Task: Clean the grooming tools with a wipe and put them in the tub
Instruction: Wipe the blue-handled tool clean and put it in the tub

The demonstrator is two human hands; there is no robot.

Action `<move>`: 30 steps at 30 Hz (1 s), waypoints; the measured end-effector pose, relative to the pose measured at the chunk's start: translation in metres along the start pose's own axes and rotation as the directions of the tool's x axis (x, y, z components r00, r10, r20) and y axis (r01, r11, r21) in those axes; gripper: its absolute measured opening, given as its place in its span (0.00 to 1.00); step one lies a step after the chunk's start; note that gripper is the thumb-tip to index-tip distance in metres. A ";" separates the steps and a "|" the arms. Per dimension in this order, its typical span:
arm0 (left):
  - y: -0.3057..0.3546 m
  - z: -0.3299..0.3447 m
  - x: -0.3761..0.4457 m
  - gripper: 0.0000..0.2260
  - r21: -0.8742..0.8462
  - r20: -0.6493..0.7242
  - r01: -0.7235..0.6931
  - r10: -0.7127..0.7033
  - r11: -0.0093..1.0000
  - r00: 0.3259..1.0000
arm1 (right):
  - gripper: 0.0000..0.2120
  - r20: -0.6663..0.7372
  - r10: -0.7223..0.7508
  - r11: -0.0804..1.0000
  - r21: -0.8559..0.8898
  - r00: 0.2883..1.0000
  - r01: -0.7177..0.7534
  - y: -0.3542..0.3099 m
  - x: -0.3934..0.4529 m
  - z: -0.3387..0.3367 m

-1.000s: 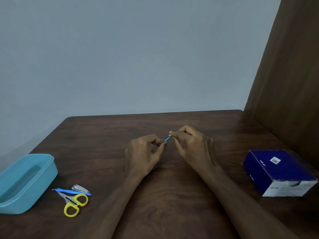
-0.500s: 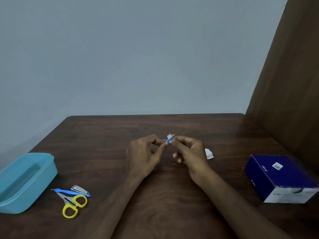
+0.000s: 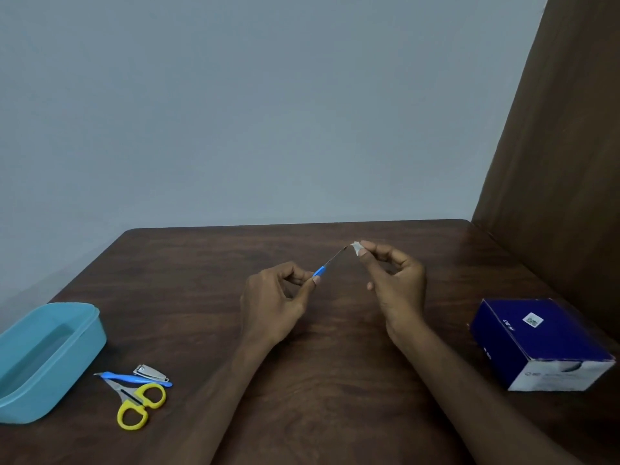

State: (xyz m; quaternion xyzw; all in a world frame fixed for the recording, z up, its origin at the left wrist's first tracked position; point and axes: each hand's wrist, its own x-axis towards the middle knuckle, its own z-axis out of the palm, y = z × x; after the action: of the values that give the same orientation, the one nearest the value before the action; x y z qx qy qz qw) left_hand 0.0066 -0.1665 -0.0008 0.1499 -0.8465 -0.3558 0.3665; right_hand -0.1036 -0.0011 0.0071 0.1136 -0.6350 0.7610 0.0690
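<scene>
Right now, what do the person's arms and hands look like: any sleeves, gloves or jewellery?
Both forearms are bare as far as the frame shows: no sleeves in view. The left hand and right hand wear no gloves, and I see no rings, watch or bands on either wrist. No markings show.

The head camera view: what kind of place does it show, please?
Probably a plain indoor room with a work table: a dark brown wooden table stands against a bare grey wall, with a brown wooden panel on the right.
</scene>
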 end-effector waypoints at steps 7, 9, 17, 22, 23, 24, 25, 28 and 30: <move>-0.007 0.005 0.000 0.10 -0.144 0.093 -0.043 0.056 0.989 0.994 | 0.07 0.024 0.021 0.999 -0.041 1.000 -0.020 0.007 0.000 0.002; -0.007 0.004 -0.001 0.11 -0.144 0.109 -0.042 0.058 0.989 0.992 | 0.08 -0.020 0.066 0.997 -0.024 0.998 -0.066 0.008 0.003 0.000; -0.010 0.004 0.003 0.09 -0.154 0.096 0.010 0.005 0.988 0.995 | 0.02 0.190 0.179 0.971 0.126 0.965 -0.205 -0.001 -0.002 0.006; -0.011 0.006 0.004 0.11 -0.161 0.123 0.009 0.011 0.987 0.992 | 0.01 0.127 0.159 0.979 0.110 0.979 -0.173 -0.001 0.001 0.004; -0.012 0.006 0.004 0.13 -0.166 0.125 0.010 0.011 0.986 0.992 | 0.02 0.102 0.164 0.977 0.122 0.981 -0.176 -0.001 0.002 0.003; -0.013 0.006 0.004 0.14 -0.171 0.125 0.008 0.014 0.985 0.992 | 0.02 0.078 0.177 0.974 0.133 0.981 -0.186 -0.001 0.003 0.002; -0.013 0.006 0.004 0.14 -0.177 0.127 0.007 0.016 0.984 0.992 | 0.03 0.066 0.195 0.969 0.144 0.979 -0.203 -0.002 0.003 0.001; -0.012 0.006 0.004 0.11 -0.187 0.142 0.006 0.021 0.982 0.990 | 0.05 0.136 0.259 0.946 0.165 0.956 -0.280 -0.003 0.002 0.001; -0.011 0.005 0.004 0.10 -0.185 0.143 0.014 0.013 0.983 0.990 | 0.04 0.188 0.284 0.935 0.161 0.940 -0.315 -0.004 -0.001 0.003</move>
State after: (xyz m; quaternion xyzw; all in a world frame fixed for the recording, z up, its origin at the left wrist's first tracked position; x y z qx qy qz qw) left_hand 0.0005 -0.1735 -0.0088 0.0892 -0.8340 -0.4428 0.3168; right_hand -0.1016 -0.0033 0.0113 0.0826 -0.5734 0.8076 -0.1108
